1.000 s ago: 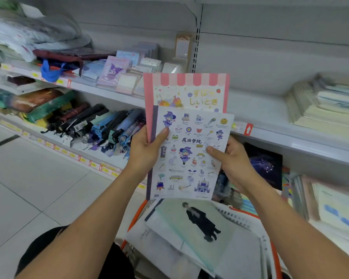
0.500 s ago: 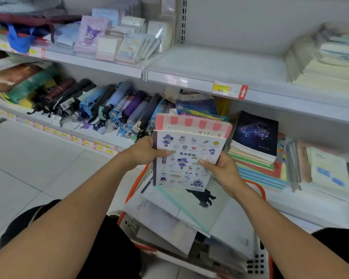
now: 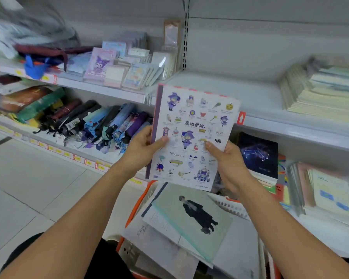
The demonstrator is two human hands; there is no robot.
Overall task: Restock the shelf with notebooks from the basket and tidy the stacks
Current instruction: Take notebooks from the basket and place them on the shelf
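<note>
Two hands, left hand (image 3: 141,150), right hand (image 3: 228,166), gripping notebooks (image 3: 191,135)

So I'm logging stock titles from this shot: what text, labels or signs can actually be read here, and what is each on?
"魔法学院": middle of the white witch-sticker notebook gripped by both hands.
"Passcare": script lower on that cover.
White up arrow, no words: red tag on the shelf edge.
Yellow price labels on the lower shelf rail: blurred, unreadable.
Tiny captions under the cover's stickers: too small to read.
</note>
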